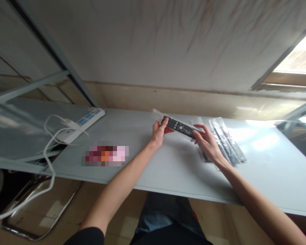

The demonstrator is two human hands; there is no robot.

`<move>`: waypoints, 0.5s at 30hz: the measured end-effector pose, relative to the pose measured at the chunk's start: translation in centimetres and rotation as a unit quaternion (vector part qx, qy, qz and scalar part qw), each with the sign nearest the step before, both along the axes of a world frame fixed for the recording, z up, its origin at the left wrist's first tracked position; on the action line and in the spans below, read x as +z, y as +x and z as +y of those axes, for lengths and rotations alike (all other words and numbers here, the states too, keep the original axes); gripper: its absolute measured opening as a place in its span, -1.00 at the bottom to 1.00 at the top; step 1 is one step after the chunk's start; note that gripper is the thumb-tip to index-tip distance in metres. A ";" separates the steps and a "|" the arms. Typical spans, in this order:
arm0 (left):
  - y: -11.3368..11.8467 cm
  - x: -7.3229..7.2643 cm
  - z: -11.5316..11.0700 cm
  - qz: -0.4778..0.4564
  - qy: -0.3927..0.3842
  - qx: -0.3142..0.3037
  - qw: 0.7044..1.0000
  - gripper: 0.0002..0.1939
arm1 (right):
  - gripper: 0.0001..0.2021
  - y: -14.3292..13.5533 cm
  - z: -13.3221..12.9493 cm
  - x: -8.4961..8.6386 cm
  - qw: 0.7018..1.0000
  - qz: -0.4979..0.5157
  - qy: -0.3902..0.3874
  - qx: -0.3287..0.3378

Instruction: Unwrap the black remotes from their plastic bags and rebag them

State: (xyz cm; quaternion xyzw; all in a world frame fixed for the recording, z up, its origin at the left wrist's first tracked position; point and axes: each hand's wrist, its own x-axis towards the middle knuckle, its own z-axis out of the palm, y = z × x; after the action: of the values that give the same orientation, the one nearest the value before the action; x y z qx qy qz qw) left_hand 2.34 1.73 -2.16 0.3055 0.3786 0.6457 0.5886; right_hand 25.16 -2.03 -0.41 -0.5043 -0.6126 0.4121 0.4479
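Note:
A black remote control [180, 127] in a clear plastic bag is held above the grey table [155, 170], tilted with its right end lower and its buttons facing up. My left hand [158, 132] grips its left end, the thumb on top near the buttons. At its right end, my right hand [206, 140] holds it between thumb and fingers. Several more dark remotes in clear bags [228, 143] lie side by side on the table, just right of my right hand, which partly covers them.
At the left, a white power strip [81, 126] lies with a white cable [49, 160] looping off the table edge. A pixelated item [105, 156] rests left of my left forearm. Metal frame posts stand at both sides, with a wall behind.

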 end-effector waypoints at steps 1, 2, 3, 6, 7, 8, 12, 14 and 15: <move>0.0 0.0 0.0 -0.005 0.005 0.004 1.000 -0.35 | -0.44 0.1 0.2 -0.1 1.000 0.016 -0.019 0.015; 0.0 0.0 0.0 -0.005 0.007 0.009 1.000 -0.34 | -0.44 0.2 0.3 -0.2 0.998 0.037 -0.039 0.028; 0.0 0.1 0.0 -0.002 0.008 0.012 1.000 -0.34 | -0.45 0.2 0.3 -0.4 0.996 0.058 -0.060 0.037; 0.0 0.4 -0.2 0.009 0.023 -0.001 1.000 -0.33 | -0.49 0.1 0.4 -0.9 0.986 0.116 -0.106 0.050; 0.0 0.6 -0.3 0.011 0.032 -0.011 0.999 -0.33 | -0.50 0.1 0.4 -1.0 0.983 0.132 -0.116 0.052; -0.1 0.7 -0.4 0.012 0.041 -0.021 0.999 -0.34 | -0.51 0.0 0.4 -1.1 0.980 0.144 -0.123 0.055; -0.1 1.0 -0.5 0.009 0.049 -0.029 0.998 -0.43 | -0.54 0.1 0.5 -1.1 0.976 0.167 -0.127 0.059; -0.1 0.9 -0.4 0.000 0.034 -0.019 0.999 -0.53 | -0.54 0.3 0.8 -0.7 0.979 0.165 -0.110 0.050; -0.2 0.8 -0.4 -0.009 0.024 -0.015 1.000 -0.58 | -0.54 0.5 1.0 -0.4 0.981 0.162 -0.098 0.040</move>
State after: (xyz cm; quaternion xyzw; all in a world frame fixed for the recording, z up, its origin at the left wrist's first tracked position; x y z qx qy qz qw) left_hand 2.18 1.34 -1.37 0.3195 0.3534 0.6479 0.5944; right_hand 25.63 -1.04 -0.86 -0.4471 -0.5083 0.5637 0.4733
